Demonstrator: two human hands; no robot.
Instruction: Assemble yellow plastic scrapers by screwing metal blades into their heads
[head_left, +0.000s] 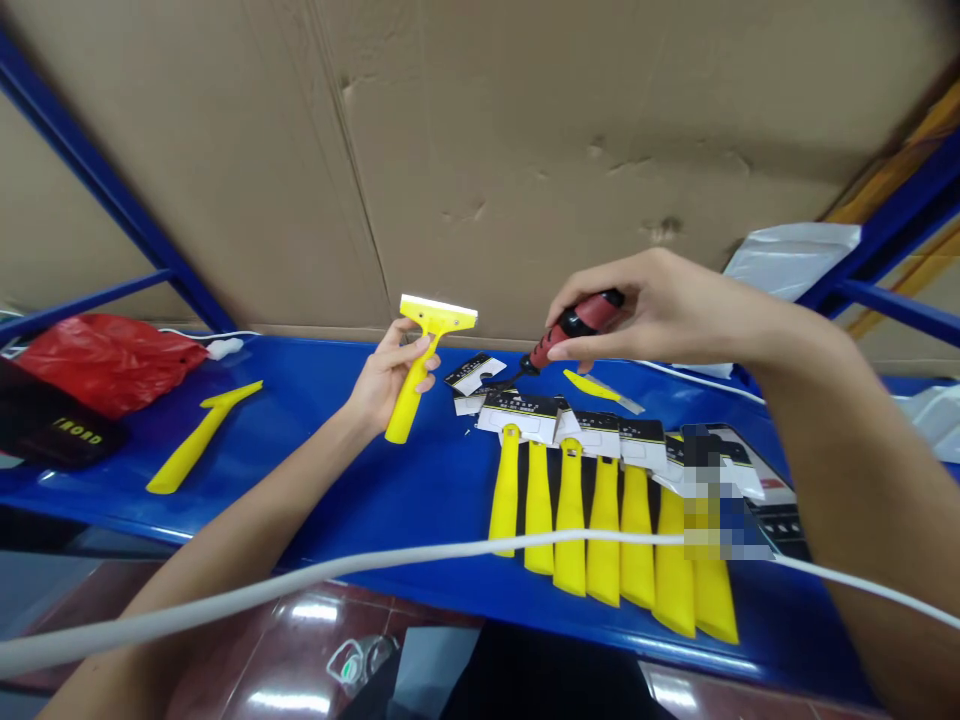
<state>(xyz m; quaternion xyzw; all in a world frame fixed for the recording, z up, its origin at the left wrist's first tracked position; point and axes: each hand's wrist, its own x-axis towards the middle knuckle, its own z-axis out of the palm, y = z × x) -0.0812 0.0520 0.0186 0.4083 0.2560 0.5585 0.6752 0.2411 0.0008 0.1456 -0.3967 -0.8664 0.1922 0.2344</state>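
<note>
My left hand (386, 380) is closed round the handle of a yellow scraper (410, 398), holding it up with its wide bladed head at the top. In my right hand (637, 310) is a red and black screwdriver (574, 328), its shaft slanting down to the left over some printed cards (474, 374). Screwdriver and scraper are apart. Below my right hand lies a row of several yellow scraper handles (570, 520), their upper ends by black and white header cards (517, 415). A small yellow piece with a blade (602, 391) lies behind the row.
Another yellow scraper body (202, 440) lies at the left on the blue table (420, 490). Beyond it are a red plastic bag (112, 360) and a black case (60, 425). A white cable (337, 565) crosses the foreground. Cardboard (525, 150) stands behind the table.
</note>
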